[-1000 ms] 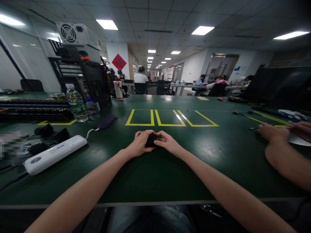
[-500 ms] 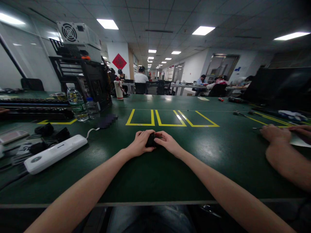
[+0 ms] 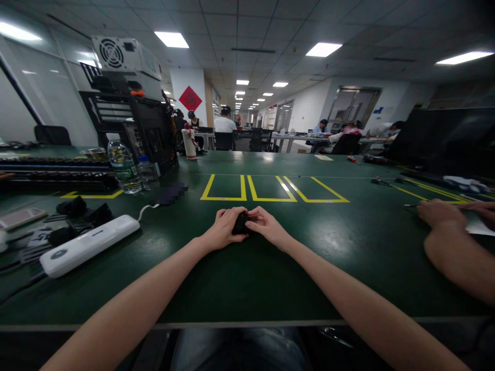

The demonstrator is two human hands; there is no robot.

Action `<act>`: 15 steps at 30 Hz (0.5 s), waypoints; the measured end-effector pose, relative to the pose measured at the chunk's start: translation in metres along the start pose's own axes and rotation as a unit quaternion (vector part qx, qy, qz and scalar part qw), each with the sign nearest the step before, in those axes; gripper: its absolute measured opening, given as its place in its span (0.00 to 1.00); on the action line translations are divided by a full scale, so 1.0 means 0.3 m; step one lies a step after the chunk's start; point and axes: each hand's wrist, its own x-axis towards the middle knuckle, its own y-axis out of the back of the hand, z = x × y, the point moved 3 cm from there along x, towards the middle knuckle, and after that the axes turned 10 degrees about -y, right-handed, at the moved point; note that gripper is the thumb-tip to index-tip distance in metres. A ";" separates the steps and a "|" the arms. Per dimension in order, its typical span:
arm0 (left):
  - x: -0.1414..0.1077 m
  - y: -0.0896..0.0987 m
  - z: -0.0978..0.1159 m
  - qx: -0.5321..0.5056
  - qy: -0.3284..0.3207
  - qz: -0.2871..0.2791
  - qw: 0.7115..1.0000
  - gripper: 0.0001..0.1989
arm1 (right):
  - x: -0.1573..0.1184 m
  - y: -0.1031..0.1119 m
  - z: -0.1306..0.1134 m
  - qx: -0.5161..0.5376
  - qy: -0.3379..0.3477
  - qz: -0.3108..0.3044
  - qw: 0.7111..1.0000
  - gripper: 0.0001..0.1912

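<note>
A small black object (image 3: 240,223) is between my two hands, low over the green table (image 3: 247,283). My left hand (image 3: 224,228) is wrapped round its left side, fingers over the top and thumb below. On the other side, the fingertips of my right hand (image 3: 264,224) pinch its right edge. Fingers cover much of the object, and its details are too dark to tell. Beyond the hands, yellow tape outlines (image 3: 224,199) mark the tabletop.
At left lie a white power strip (image 3: 91,245), black plugs, a water bottle (image 3: 122,167) and black computer hardware (image 3: 149,129). Another person's hand (image 3: 443,214) and forearm rest at the right. More people sit at desks farther back.
The fingers of my right hand have shifted very slightly at the black object's edge. The other person's hand at right has moved a little to the right.
</note>
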 end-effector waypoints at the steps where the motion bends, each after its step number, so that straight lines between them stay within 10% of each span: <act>1: -0.001 0.002 0.001 -0.001 0.000 -0.001 1.000 0.29 | 0.001 0.001 0.002 0.000 -0.004 0.002 1.000 0.14; 15: -0.002 0.019 0.019 -0.001 0.002 -0.003 1.000 0.30 | -0.005 0.001 -0.001 -0.002 -0.001 -0.016 1.000 0.12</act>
